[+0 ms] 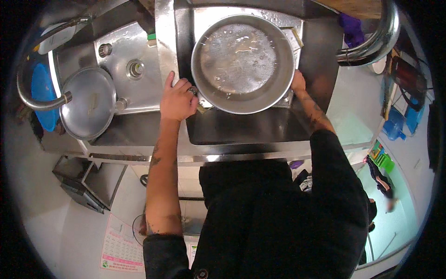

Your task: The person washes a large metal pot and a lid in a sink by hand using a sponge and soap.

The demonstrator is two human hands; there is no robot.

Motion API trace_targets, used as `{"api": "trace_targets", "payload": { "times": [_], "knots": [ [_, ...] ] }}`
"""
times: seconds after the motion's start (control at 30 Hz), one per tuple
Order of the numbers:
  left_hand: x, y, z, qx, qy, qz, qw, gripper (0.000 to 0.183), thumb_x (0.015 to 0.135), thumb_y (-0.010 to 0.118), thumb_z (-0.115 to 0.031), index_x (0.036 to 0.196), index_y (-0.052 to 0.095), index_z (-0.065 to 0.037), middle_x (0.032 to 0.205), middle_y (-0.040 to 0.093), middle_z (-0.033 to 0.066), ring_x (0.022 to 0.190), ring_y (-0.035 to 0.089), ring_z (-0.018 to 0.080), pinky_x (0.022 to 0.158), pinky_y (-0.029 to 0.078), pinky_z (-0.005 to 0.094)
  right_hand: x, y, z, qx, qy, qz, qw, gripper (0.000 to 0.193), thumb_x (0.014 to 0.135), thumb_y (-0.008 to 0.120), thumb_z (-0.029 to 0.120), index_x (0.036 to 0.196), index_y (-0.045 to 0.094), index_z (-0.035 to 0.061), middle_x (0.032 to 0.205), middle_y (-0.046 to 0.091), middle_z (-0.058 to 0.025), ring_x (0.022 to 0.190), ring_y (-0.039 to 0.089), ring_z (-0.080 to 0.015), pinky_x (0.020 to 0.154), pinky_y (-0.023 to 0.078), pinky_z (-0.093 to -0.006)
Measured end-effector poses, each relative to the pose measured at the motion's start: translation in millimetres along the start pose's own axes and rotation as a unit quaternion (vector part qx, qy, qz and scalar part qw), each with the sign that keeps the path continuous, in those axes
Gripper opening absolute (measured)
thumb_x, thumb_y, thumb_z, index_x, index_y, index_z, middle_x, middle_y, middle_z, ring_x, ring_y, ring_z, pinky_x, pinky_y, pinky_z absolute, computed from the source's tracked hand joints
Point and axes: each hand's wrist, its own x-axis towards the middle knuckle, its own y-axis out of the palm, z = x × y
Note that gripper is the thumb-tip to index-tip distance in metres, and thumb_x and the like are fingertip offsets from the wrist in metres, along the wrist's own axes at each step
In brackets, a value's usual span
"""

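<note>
A large round metal pot (234,102) with shallow, slightly frothy water in it sits in the right sink basin (251,130). At its left side, my left hand (179,100) is closed on the pot's edge beside the sink divider, with a ring on one finger and another finger stretched forward. My right hand (298,83) grips the pot's right side, its fingertips hidden behind the rim. Under the pot, a flat metal piece with pale corners shows only in part.
In the left basin (144,95) are a drain (135,69) and a round metal lid (88,104) leaning on its left wall. Curved metal faucets (392,32) reach in from both sides. A blue basin (44,97) stands far left, and a purple cloth (351,29) lies at the back right.
</note>
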Motion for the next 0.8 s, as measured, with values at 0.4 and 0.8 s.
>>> {"api": "trace_targets", "payload": {
  "times": [0.4,0.8],
  "knots": [
    [9.6,-1.5,-10.8,0.049,0.022,-0.001,0.999,0.02,0.07,0.057,-0.018,0.079,0.07,-0.006,0.086,0.063,0.006,0.099,0.057,0.0224,0.109,0.026,0.0575,16.6,-42.3,-14.8,-0.021,-0.131,0.002,0.991,0.032,0.07,0.06,0.002,0.102,0.064,0.0011,0.098,0.064,-0.0248,0.095,0.061,-0.0415,0.082,0.049,-0.0485],
    [14.5,-2.9,-19.2,0.095,0.037,0.011,0.995,0.021,0.07,0.054,-0.019,0.079,0.068,-0.007,0.087,0.062,0.0072,0.098,0.057,0.0253,0.108,0.023,0.0594,-41.8,-8.5,-10.6,0.039,0.022,0.128,0.991,0.044,0.086,0.056,0.037,0.106,0.066,-0.0018,0.106,0.065,-0.023,0.101,0.063,-0.0368,0.084,0.05,-0.0442]
  ]
}}
